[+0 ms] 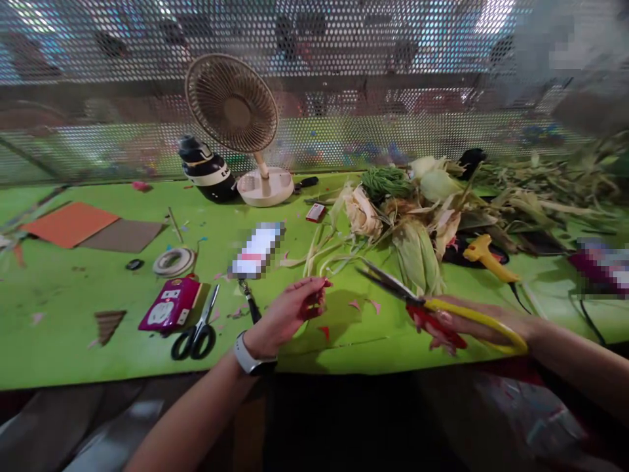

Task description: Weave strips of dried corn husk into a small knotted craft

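The heap of corn husks lies at the right part of the green desk, beyond the hands. It should be light, and rather stiff where the leaves look dry, so one takes a leaf best by its thicker end. Next in size are the large scissors, probably the heaviest thing in hand, hard and firm, to be taken by the yellow and red handles. The right hand holds them just there, with the blades a little apart. The left hand has its fingers pinched around a thin pale strip — this should be soft, almost weightless and easy to tear, so a gentle pinch is enough.

Of the containers, the black bottle is the largest; its content does not show. The pink packet also hides what it has inside — as does the small box.
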`<state>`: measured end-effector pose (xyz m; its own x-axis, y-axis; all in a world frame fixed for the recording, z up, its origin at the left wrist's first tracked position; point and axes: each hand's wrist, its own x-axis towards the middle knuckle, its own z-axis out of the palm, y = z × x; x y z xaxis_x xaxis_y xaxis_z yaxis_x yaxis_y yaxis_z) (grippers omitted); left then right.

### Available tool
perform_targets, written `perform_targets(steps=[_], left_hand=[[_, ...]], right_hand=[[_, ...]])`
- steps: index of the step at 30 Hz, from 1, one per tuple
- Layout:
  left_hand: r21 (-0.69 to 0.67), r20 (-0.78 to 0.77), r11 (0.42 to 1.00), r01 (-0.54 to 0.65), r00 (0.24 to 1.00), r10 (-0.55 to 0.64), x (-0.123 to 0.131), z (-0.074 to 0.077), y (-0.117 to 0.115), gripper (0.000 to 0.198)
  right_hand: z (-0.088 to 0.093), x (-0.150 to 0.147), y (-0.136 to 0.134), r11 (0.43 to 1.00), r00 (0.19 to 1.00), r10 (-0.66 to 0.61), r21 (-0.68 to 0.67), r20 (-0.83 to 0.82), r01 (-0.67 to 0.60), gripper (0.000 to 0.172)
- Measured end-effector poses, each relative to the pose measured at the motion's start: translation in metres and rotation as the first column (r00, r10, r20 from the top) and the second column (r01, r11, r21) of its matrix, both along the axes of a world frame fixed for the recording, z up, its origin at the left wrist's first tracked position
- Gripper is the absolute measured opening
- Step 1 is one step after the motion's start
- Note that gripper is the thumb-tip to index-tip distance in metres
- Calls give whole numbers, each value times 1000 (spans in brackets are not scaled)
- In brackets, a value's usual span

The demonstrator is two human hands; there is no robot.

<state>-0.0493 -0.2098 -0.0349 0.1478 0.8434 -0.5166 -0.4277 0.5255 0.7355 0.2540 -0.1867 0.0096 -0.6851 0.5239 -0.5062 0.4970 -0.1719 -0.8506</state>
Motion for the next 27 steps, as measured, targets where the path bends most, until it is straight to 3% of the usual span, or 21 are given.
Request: perform_targets(steps=[2,6,12,19,27], left_hand=[[4,2,1000,-8,1000,8,0,0,-5,19],[40,17,999,-30,999,29,4,2,-15,22],[53,-43,999,-12,999,15,7,2,-30,26],[47,-70,999,23,997,-20,6,-3,-34,27],[90,-128,935,344,935,-332,41,-10,-3,24]], right_hand=[[-2,-2,-8,998,999,50,-33,19,-49,53],[-9,-15,-14,989,998,35,-147,54,-27,56],[-11,-41,-7,988,988,137,-83,78,-131,70],[-11,-49,-5,987,989,146,-75,29,-143,64],[-22,-6,-4,999,999,-27,-46,31,28,57]])
